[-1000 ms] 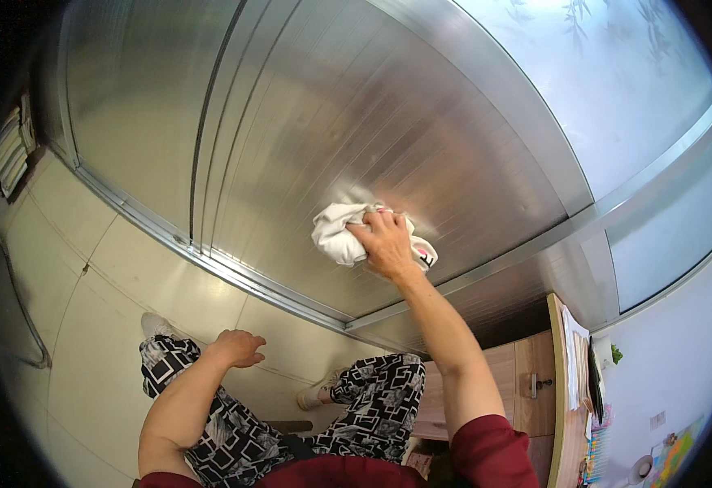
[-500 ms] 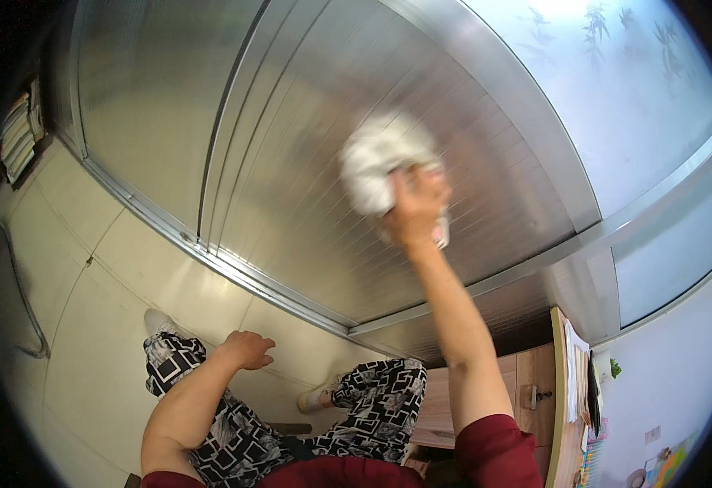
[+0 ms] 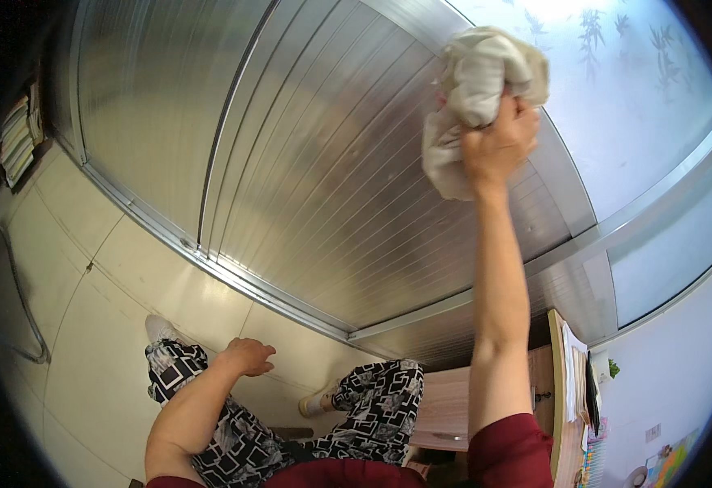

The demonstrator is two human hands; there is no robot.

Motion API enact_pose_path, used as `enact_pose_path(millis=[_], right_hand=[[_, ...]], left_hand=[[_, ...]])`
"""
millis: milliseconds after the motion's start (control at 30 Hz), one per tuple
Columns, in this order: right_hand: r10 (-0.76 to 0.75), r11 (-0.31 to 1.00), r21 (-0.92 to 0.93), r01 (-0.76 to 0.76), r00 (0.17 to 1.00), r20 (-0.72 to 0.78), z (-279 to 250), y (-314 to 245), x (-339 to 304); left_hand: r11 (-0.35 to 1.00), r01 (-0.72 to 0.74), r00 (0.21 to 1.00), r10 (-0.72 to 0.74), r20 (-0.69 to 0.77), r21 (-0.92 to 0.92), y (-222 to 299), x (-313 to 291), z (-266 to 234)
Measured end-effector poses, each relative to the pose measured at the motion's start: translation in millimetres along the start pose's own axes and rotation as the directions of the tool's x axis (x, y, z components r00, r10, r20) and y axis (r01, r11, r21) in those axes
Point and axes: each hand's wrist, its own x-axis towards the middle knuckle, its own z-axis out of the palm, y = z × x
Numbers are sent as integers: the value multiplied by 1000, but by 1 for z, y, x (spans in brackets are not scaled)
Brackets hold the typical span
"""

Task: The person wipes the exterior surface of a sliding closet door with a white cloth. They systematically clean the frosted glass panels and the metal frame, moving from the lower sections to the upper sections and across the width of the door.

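Note:
My right hand (image 3: 502, 142) grips a bunched whitish cloth (image 3: 478, 85), its fingers closed into the folds. The cloth is at the upper right, over the metal frame between the ribbed silver door panel (image 3: 331, 163) and the frosted pane (image 3: 616, 106). Whether it presses on the surface I cannot tell. My left hand (image 3: 250, 356) hangs low in front of my knee, holding nothing, with its fingers loosely bent and apart.
A metal sliding track (image 3: 250, 285) runs along the pale tiled floor (image 3: 87, 342). At the right stands a wooden cabinet (image 3: 441, 398) with papers (image 3: 574, 366) on top. Stacked books (image 3: 18, 142) sit far left, above a dark chair-like frame (image 3: 22, 301).
My right hand has carried the cloth up and to the right, from the middle of the ribbed panel to its frame beside the frosted pane. My left hand has stayed about where it was.

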Motion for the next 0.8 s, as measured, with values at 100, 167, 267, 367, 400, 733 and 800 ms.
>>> enact_pose_path(millis=[100, 167, 267, 367, 400, 733, 800], right_hand=[[-103, 986, -112, 126, 975, 195, 33, -31, -80], [-286, 957, 69, 283, 864, 415, 44, -53, -149], [-473, 881, 315, 353, 672, 569, 45, -77, -191], [-416, 901, 351, 253, 731, 541, 43, -65, -170], [-362, 926, 273, 261, 820, 443, 40, -62, -139], [-94, 994, 74, 77, 963, 253, 63, -80, -84], [-321, 946, 92, 310, 868, 379, 82, -93, -147]], left_hand=[[1000, -21, 1000, 21, -22, 2, 3, -1, -8], [999, -38, 999, 38, -31, -4, 7, 0, -6], [999, -37, 997, 35, -75, -20, 0, 3, -2], [999, -37, 995, 33, -95, -35, 0, 2, 0], [999, -31, 995, 28, -91, -34, -1, 1, 1], [998, -62, 995, 60, -75, -23, 1, -2, -4], [996, -85, 991, 83, -104, -15, 6, 3, -3]])
